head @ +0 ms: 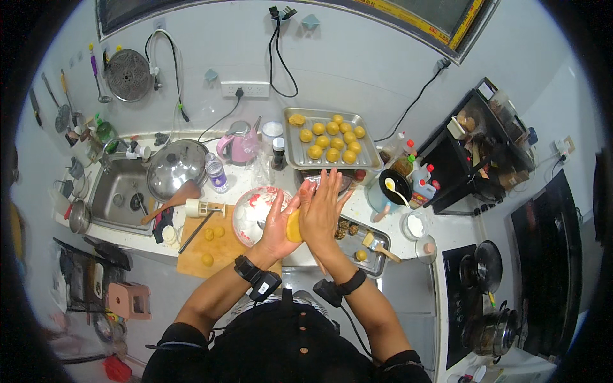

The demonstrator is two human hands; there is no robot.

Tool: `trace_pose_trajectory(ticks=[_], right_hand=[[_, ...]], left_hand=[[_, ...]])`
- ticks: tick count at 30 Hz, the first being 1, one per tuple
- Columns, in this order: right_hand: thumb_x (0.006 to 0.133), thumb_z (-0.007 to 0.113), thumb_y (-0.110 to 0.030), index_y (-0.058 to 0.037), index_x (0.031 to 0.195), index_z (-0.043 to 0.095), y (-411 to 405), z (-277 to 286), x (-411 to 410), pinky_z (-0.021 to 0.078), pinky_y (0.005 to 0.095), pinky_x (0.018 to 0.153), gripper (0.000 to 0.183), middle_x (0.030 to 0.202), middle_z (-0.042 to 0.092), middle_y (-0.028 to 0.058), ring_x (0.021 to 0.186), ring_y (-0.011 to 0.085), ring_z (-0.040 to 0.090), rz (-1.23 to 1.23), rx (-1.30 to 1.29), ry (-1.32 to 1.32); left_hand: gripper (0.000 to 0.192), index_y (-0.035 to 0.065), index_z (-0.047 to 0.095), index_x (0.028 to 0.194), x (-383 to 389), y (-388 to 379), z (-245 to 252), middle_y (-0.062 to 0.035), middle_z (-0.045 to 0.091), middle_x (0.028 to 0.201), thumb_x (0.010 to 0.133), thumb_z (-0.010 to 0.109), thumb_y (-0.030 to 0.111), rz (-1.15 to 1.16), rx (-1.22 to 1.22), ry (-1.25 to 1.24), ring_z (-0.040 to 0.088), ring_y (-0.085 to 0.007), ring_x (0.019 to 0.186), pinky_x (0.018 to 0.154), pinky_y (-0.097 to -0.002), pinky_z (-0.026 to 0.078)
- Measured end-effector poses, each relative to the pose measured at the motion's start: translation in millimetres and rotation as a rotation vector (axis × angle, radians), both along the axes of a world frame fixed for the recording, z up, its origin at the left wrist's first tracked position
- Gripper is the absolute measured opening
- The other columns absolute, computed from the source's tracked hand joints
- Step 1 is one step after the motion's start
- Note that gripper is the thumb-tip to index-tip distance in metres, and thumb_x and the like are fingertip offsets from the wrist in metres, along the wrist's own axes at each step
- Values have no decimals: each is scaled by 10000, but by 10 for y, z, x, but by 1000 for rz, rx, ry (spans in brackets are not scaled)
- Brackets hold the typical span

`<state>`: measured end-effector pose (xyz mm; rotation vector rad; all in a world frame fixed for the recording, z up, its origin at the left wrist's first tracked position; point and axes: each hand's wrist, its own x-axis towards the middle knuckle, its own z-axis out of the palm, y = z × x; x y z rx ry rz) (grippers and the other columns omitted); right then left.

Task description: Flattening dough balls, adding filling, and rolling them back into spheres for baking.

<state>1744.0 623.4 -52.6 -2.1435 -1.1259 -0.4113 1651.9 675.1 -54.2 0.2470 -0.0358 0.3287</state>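
A flattened piece of yellow dough (293, 227) is held between my two palms above the counter. My left hand (277, 234) supports it from the left with fingers stretched out. From the other side my right hand (322, 215) presses against it, its straight fingers pointing away from me. Beneath the left hand lies part of a red-patterned bowl (246, 215) with white contents. Several yellow dough pieces (207, 260) rest on the wooden board (230, 265) to the left. Partly behind my right forearm, a metal tray (380, 268) holds dark filling balls (353, 230), a yellow ball (360, 255) and a brush (381, 247).
A raised metal tray (294, 143) carries several round yellow dough balls (332, 128). On the left are a sink (112, 201), a domed lid (175, 167) and a wooden spatula (177, 198). A blue-grey container (378, 194), bottles (424, 186) and a jar of white powder (414, 225) stand right.
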Motion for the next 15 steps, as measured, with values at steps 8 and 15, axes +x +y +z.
trace_pose_trajectory(ticks=[8,15], right_hand=[[1007,402,-425,70,1452,288,30,128,-164,-13,639,1129,675,1547,225,282,1463,424,149,85,104,104],[1001,441,-373,78,1447,278,25,-21,-52,-8,664,1115,655,1532,228,308,1451,462,139,108,98,230]], left_hand=[[705,172,282,1534,2,38,-58,1,295,1577,988,306,618,-9,-30,5,286,-201,1440,1188,-403,193],[752,176,306,1523,-3,96,-149,-14,333,1558,950,369,661,-129,-81,17,382,-234,1387,1144,-417,289]])
